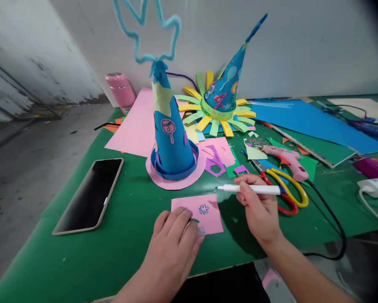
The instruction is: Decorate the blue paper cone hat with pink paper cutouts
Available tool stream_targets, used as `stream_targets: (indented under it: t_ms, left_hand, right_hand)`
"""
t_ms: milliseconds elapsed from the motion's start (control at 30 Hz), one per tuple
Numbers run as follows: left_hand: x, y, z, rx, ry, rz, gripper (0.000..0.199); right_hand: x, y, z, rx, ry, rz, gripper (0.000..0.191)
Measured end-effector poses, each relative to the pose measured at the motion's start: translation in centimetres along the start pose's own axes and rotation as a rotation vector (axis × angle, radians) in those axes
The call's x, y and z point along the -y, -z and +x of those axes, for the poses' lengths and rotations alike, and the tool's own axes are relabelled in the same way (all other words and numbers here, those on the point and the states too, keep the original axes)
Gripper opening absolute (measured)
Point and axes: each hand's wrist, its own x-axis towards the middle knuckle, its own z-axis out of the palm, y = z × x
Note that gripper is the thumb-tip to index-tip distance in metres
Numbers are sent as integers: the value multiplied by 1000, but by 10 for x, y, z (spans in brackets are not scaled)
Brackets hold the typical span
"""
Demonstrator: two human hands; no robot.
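Observation:
My right hand (pixel 260 206) grips a white felt-tip marker (pixel 255 189) with a dark blue end. Its uncapped tip points left, above the table. My left hand (pixel 176 240) presses on a pink paper square (pixel 214 223), its fingers bent and close together over the paper's left part. A small blue flower-like outline is drawn on the square. A little green and pale blue shows beside my left fingers; what it is I cannot make out. Behind the square stands a blue paper cone hat (pixel 171 147) with a pink brim, a lollipop cutout and a light blue pipe-cleaner shape on top.
A phone (pixel 91 193) lies at left on the green table (pixel 43 256). Scissors (pixel 285 185) and a pink glue gun (pixel 286 158) with a black cord lie right. Behind are a second cone hat (pixel 223 84), a pink bottle (pixel 121 90), blue sheet (pixel 296 122) and paper scraps.

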Motion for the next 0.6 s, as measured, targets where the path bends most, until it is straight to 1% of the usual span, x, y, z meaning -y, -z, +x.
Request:
stream_targets:
  t_ms: [133, 267, 333, 400, 467, 600]
  left_hand:
    - [1, 6, 4, -67, 30, -61, 16]
    - [4, 14, 13, -85, 81, -59, 8]
    - [5, 17, 19, -78, 109, -75, 7]
    - [5, 19, 25, -60, 130, -104, 8]
    - [6, 18, 28, -55, 137, -123, 10]
    - [7, 12, 26, -85, 118, -120, 12]
  right_hand:
    - [3, 0, -2, 9, -21, 36, 4]
    - [6, -1, -4, 125, -43, -11, 6]
    - [6, 0, -5, 185, -85, 28, 8]
    - [5, 1, -6, 211, -128, 83, 12]
    - [4, 2, -7, 185, -143, 95, 14]
    - [4, 4, -8, 99, -101, 75, 14]
